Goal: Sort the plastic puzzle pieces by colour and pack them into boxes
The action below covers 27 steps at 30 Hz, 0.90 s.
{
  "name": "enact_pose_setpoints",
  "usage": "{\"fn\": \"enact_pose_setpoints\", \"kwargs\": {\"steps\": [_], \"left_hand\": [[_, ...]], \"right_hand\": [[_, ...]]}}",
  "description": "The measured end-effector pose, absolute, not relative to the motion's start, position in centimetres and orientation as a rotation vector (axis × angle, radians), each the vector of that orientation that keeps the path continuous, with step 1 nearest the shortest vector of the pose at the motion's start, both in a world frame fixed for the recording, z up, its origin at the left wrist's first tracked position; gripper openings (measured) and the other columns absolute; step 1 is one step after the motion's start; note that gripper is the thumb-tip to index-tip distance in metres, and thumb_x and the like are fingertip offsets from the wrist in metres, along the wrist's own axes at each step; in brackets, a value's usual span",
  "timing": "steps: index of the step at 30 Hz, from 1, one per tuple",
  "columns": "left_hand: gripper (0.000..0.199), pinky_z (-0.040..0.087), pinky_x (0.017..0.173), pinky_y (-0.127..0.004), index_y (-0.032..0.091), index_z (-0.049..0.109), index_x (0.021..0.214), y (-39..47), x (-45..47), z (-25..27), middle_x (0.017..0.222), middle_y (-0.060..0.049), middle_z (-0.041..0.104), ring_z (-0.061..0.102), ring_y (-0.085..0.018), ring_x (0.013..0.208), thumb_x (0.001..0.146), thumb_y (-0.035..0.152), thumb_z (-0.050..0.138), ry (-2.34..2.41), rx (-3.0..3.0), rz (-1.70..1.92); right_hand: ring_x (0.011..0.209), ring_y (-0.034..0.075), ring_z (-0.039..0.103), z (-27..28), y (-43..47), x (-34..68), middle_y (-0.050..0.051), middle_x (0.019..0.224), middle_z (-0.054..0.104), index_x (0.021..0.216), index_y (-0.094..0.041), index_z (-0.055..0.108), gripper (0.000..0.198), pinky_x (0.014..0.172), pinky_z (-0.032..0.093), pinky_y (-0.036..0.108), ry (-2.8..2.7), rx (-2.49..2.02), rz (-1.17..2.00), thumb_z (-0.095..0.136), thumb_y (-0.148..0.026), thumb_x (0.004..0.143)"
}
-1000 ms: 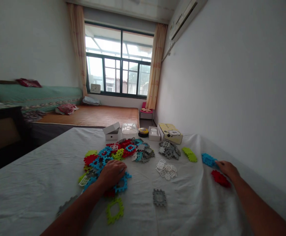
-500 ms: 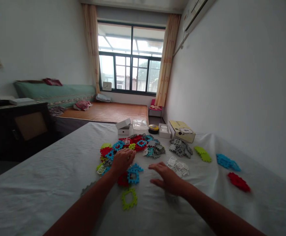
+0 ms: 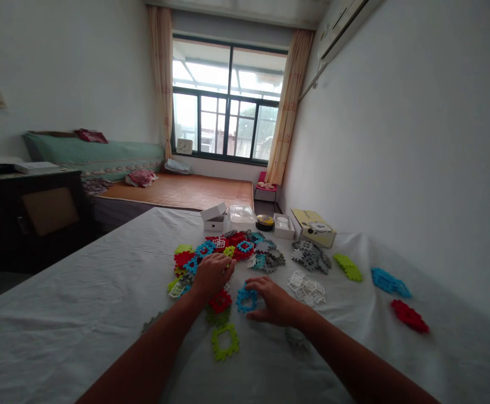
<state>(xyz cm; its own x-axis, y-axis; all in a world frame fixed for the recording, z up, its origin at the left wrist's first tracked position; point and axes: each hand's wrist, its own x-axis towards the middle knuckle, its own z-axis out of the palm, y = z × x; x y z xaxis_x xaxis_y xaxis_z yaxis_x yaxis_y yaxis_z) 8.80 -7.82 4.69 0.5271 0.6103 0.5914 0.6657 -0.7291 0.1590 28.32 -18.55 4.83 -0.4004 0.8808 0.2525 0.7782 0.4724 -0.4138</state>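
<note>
My right hand (image 3: 275,303) has its thumb and fingers around the edge of a blue toothed building piece (image 3: 246,299) with an open middle. My left hand (image 3: 215,274) rests over the front of a mixed pile of interlocking pieces (image 3: 235,240). Its fingers are curled, and what they hold, if anything, is hidden. Just in front of the left hand lies a red piece (image 3: 220,301). Nearer me is a lime-green square frame (image 3: 225,341). A grey piece (image 3: 297,338) lies partly under my right forearm.
Sorted by colour to the right are grey pieces (image 3: 311,257), white pieces (image 3: 306,288), lime-green pieces (image 3: 348,267), blue pieces (image 3: 391,281) and red pieces (image 3: 409,316). Behind stand a white box (image 3: 214,217), a clear container (image 3: 241,216), a round tin (image 3: 265,223) and a yellow box (image 3: 313,227).
My right hand has moved left and closed on a blue piece, which has shifted right, away from the red one. My left hand has barely moved.
</note>
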Motion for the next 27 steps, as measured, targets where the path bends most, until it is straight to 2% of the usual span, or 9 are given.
{"fn": "enact_pose_setpoints", "kwargs": {"steps": [2,4,8,12,16,19,22,25,27], "left_hand": [[0.034,0.042,0.082,-0.031,0.022,0.066,0.078,-7.7,8.9,4.5,0.081,-0.004,0.069,0.062,-0.019,0.085,0.095,0.034,0.039,-1.112,-2.664,-0.963],[0.034,0.043,0.08,-0.031,0.022,0.065,0.076,-7.6,9.0,4.3,0.081,-0.004,0.069,0.062,-0.019,0.083,0.094,0.034,0.039,-1.103,-2.675,-0.937],[0.032,0.044,0.08,-0.031,0.022,0.065,0.076,-7.6,9.2,4.2,0.082,-0.003,0.07,0.063,-0.019,0.083,0.093,0.033,0.041,-1.081,-2.715,-0.902],[0.032,0.045,0.083,-0.032,0.022,0.067,0.078,-7.7,9.4,4.6,0.084,-0.003,0.071,0.064,-0.02,0.085,0.093,0.033,0.041,-1.053,-2.736,-0.859],[0.035,0.046,0.082,-0.032,0.022,0.067,0.08,-8.2,9.6,5.5,0.084,-0.004,0.071,0.064,-0.02,0.084,0.093,0.036,0.039,-1.031,-2.747,-0.886],[0.034,0.047,0.082,-0.03,0.022,0.069,0.084,-8.5,9.5,6.3,0.087,-0.004,0.072,0.065,-0.019,0.085,0.092,0.037,0.04,-1.019,-2.805,-0.894],[0.031,0.047,0.085,-0.031,0.024,0.071,0.09,-8.5,8.8,7.6,0.095,-0.003,0.073,0.065,-0.02,0.091,0.09,0.038,0.043,-1.023,-2.865,-0.823],[0.034,0.047,0.088,-0.033,0.027,0.07,0.099,-8.3,6.6,9.1,0.104,-0.003,0.071,0.064,-0.021,0.098,0.09,0.043,0.041,-1.084,-2.901,-0.713],[0.037,0.045,0.094,-0.034,0.029,0.067,0.109,-8.5,4.0,9.5,0.114,-0.003,0.068,0.06,-0.022,0.108,0.09,0.048,0.042,-1.085,-2.951,-0.595]], "right_hand": [[0.115,0.025,0.05,5.2,-19.4,30.5,0.011,0.124,0.057,0.122,-0.02,0.056,0.058,0.1,0.041,0.039,-2.169,-1.386,0.245,0.073,-0.033,0.068],[0.113,0.024,0.052,5.5,-20.2,33.8,0.01,0.123,0.056,0.123,-0.022,0.055,0.054,0.096,0.044,0.039,-2.003,-1.453,0.198,0.068,-0.033,0.072],[0.092,0.023,0.063,5.1,-21.8,44.5,0.011,0.113,0.063,0.121,-0.019,0.055,0.057,0.078,0.052,0.037,-1.531,-1.744,0.233,0.065,-0.045,0.071],[0.091,0.026,0.066,3.5,-24.8,57.5,0.015,0.108,0.067,0.108,-0.014,0.06,0.053,0.079,0.051,0.036,-1.028,-2.06,0.019,0.062,-0.049,0.068],[0.094,0.033,0.065,1.3,-28.3,66.6,0.018,0.1,0.07,0.093,-0.015,0.065,0.044,0.075,0.051,0.04,-0.791,-2.403,-0.219,0.066,-0.046,0.06],[0.09,0.035,0.066,0.0,-29.5,69.2,0.019,0.096,0.07,0.089,-0.015,0.066,0.043,0.071,0.051,0.041,-0.787,-2.51,-0.228,0.065,-0.046,0.06],[0.091,0.036,0.065,-0.3,-29.1,69.0,0.024,0.098,0.067,0.097,-0.011,0.065,0.045,0.074,0.049,0.043,-0.876,-2.465,-0.38,0.056,-0.045,0.068],[0.083,0.03,0.065,0.4,-27.8,67.1,0.023,0.103,0.064,0.102,-0.012,0.062,0.04,0.076,0.049,0.042,-1.052,-2.276,-0.553,0.044,-0.038,0.077],[0.072,0.024,0.065,1.2,-26.9,65.0,0.019,0.107,0.062,0.101,-0.015,0.061,0.037,0.076,0.05,0.041,-1.14,-2.152,-0.543,0.042,-0.035,0.077]]}}
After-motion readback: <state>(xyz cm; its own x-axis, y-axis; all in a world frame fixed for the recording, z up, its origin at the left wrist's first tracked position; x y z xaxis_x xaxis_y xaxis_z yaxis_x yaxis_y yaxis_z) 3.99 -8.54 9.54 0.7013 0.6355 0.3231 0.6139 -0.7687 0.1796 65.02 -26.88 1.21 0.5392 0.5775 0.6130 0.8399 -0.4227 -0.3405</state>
